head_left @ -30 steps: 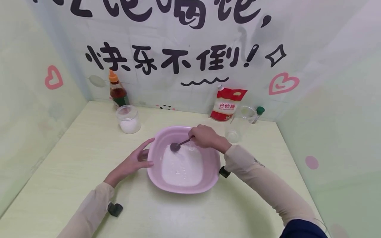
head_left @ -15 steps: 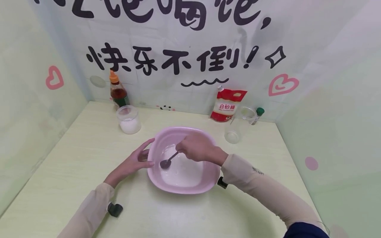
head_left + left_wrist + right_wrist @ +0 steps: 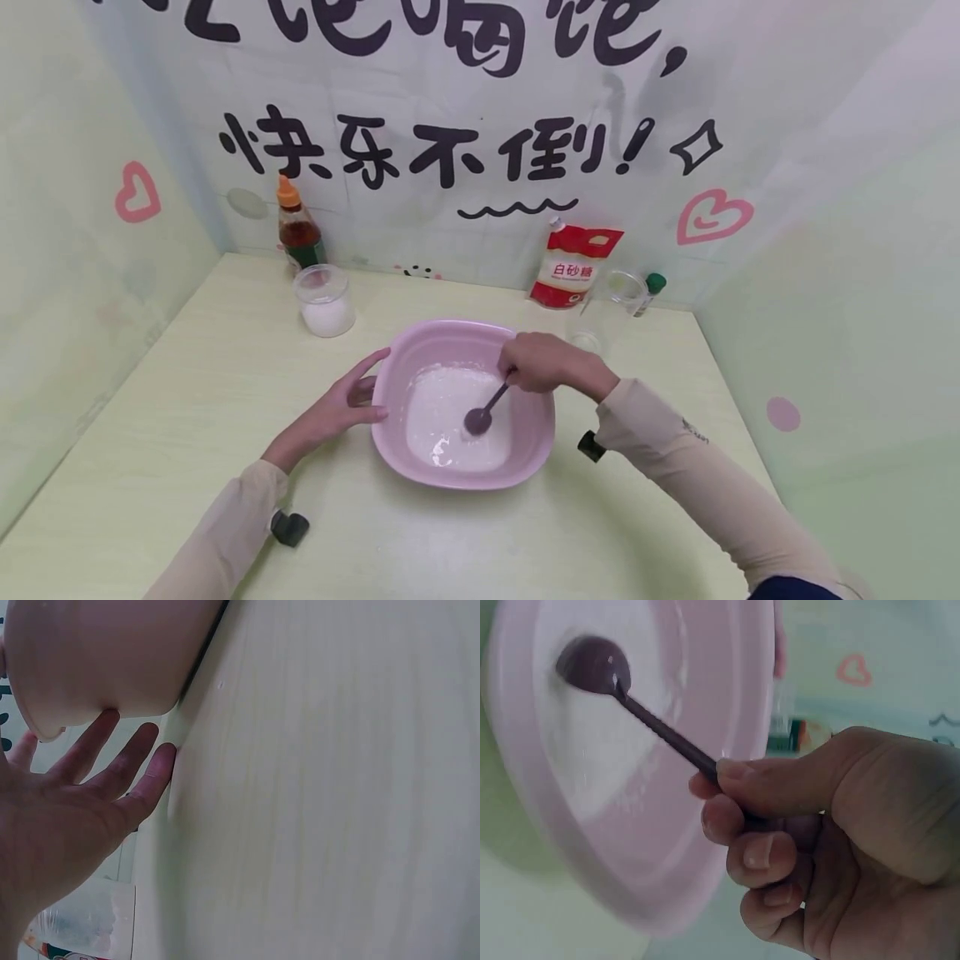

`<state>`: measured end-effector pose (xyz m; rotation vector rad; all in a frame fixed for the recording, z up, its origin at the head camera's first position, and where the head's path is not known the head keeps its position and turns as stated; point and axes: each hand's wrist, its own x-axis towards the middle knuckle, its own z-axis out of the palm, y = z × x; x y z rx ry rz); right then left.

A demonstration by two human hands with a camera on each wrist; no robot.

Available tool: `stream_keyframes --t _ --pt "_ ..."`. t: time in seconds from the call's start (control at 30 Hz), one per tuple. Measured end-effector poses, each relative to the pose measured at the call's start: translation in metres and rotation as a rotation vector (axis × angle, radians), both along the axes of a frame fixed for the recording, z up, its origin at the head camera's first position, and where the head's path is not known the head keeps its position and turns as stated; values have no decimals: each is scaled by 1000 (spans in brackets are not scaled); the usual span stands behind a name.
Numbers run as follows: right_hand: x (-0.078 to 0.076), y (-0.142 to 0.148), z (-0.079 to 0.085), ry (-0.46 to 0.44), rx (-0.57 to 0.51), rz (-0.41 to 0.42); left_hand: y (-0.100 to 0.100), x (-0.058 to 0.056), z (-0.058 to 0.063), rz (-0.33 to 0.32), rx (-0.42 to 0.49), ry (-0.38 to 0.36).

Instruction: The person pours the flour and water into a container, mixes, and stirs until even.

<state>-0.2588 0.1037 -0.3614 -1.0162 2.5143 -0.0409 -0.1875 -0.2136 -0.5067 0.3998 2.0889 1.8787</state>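
Our right hand [image 3: 546, 363] pinches one purple spoon [image 3: 483, 412], whose bowl has swung from basin-left to lower centre. Left hand [image 3: 336, 410], fingers spread, presses one pink basin [image 3: 397, 367] mid-frame. Behind: two jars, two bottles.

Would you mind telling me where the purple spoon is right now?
In the head view the purple spoon is inside the pink basin at the table's centre, its bowl in the white mixture, its handle gripped by the right hand.
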Motion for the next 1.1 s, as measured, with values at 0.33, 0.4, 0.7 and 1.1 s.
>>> stream_keyframes --t 0.33,0.4,0.7,1.1 --pt "-31 1 -15 178 -96 -162 1 0 2 -1 -9 -5" --pt "-32 -7 -19 211 -118 -147 1 0 3 4 -11 -7" --pt "-19 -40 -25 291 -161 14 0 0 2 8 -9 -9" --pt "11 -51 -25 409 -209 417 0 -1 1 2 -3 1"
